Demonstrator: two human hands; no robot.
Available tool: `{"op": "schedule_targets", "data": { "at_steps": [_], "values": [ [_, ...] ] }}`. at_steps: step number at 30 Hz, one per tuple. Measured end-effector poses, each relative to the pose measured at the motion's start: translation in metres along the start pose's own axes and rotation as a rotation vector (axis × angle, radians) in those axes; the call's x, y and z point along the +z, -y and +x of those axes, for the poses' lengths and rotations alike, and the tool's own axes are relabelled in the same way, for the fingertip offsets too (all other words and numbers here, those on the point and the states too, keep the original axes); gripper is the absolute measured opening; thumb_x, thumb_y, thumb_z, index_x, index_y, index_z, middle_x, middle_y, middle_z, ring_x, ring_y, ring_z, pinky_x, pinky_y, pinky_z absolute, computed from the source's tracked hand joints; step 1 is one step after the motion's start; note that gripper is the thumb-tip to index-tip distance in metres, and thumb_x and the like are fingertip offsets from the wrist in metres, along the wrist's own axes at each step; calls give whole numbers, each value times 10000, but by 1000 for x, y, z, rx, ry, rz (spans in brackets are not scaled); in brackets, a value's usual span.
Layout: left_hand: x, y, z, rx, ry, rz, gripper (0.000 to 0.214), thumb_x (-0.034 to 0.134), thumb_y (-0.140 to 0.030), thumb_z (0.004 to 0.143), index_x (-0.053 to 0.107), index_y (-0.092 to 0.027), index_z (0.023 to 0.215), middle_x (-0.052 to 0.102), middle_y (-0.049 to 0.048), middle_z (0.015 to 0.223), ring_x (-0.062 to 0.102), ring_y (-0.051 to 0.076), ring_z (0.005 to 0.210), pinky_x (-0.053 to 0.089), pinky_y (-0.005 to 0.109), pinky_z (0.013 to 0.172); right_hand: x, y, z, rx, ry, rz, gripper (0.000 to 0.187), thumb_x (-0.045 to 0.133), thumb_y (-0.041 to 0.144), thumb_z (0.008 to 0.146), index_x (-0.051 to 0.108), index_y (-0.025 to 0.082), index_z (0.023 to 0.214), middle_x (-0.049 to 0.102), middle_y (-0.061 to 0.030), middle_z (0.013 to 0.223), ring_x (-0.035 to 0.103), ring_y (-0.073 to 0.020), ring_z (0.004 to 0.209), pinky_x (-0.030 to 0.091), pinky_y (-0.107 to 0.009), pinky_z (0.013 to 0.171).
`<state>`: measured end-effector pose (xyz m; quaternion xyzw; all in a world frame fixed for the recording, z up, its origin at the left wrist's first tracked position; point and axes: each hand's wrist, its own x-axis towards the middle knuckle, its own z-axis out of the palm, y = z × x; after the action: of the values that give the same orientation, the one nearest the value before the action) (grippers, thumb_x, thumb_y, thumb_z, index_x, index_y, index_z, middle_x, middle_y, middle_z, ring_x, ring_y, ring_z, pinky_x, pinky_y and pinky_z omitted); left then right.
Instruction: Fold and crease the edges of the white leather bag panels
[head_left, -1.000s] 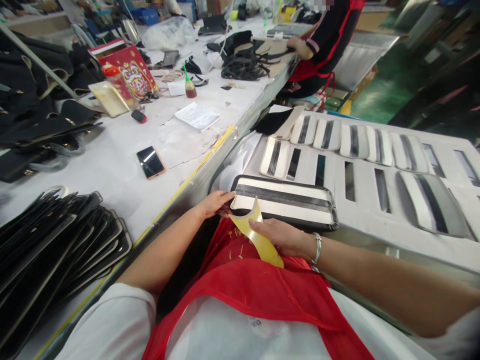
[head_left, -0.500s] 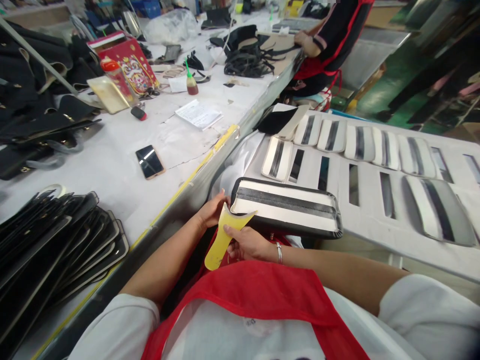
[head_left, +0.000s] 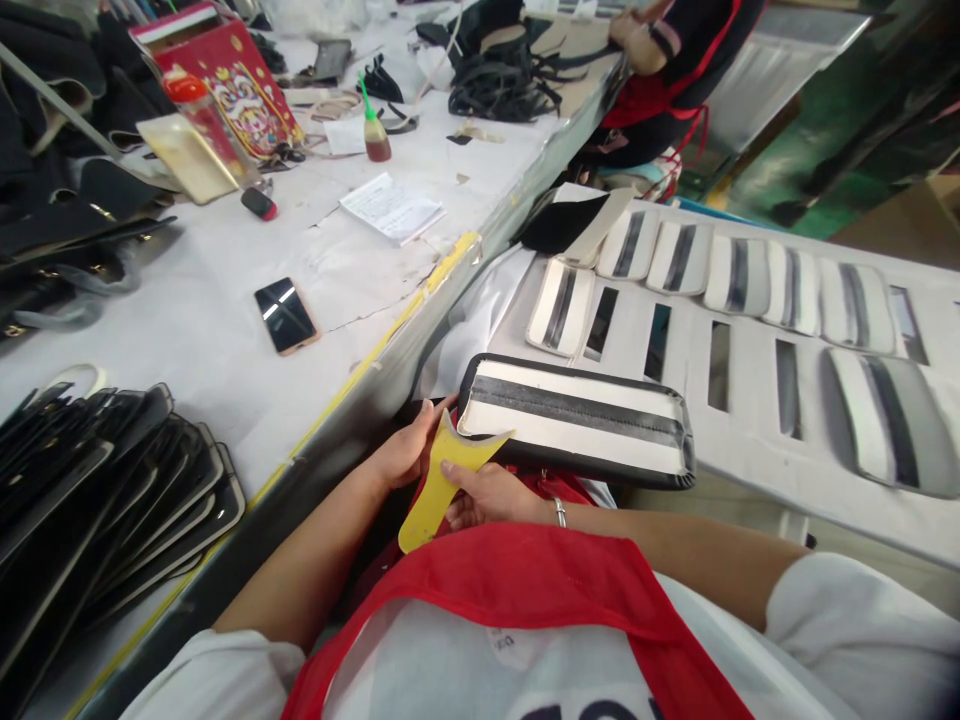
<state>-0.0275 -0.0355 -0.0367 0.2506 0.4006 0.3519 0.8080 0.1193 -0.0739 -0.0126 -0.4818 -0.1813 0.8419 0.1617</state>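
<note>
My right hand (head_left: 487, 494) is closed round a yellow plastic scraper (head_left: 444, 482) with a concave, two-pointed end. Those points rest at the near left corner of a long bag panel (head_left: 577, 408). Black edging frames the panel, and a dark stitched strip divides its white face. My left hand (head_left: 407, 452) grips the panel's left end, thumb up, its fingers partly hidden behind the edge. Against my red apron (head_left: 510, 570) lies the panel's near side.
On the right table (head_left: 675, 345), several white panels (head_left: 739, 272) with dark stripes lie in rows between slots. The left table (head_left: 187, 300) carries a phone (head_left: 286, 315), a notebook (head_left: 392, 208), a green-tipped bottle (head_left: 375, 135) and stacked black pieces (head_left: 150, 480). A co-worker (head_left: 660, 90) sits beyond.
My left hand has shifted slightly left and down, its thumb standing up. The scraper and the panel have barely moved. The camera view has tilted a little downward.
</note>
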Motion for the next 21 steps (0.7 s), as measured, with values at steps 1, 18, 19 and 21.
{"op": "schedule_targets", "data": {
  "at_steps": [1, 18, 19, 21],
  "values": [
    [1, -2, 3, -17, 46, -41, 638, 413, -658, 838, 458, -272, 1343, 697, 53, 1064, 659, 202, 929, 499, 318, 839, -1, 0, 1, -5, 0, 8, 371, 706, 465, 742, 599, 110, 753, 614, -39, 537, 552, -99, 438, 496, -179, 452],
    [18, 9, 15, -42, 6, -96, 802, 396, -791, 738, 571, -166, 1208, 710, 103, 893, 657, 252, 890, 505, 324, 750, -8, -1, 8, -88, 53, 10, 313, 710, 398, 729, 621, 98, 729, 666, -64, 576, 588, -116, 431, 496, -191, 447],
    [18, 8, 14, -48, -9, -84, 792, 403, -789, 735, 574, -176, 1206, 711, 102, 896, 655, 257, 892, 507, 332, 749, -8, -2, 9, -94, 61, 14, 337, 724, 418, 706, 622, 99, 738, 667, -62, 581, 587, -118, 431, 495, -196, 448],
    [19, 7, 13, -61, -29, -67, 765, 410, -781, 739, 577, -199, 1207, 712, 96, 898, 655, 260, 890, 510, 342, 744, -9, -3, 13, -106, 74, 27, 381, 746, 454, 662, 618, 108, 756, 674, -60, 599, 583, -121, 428, 493, -207, 449]
  ]
}}
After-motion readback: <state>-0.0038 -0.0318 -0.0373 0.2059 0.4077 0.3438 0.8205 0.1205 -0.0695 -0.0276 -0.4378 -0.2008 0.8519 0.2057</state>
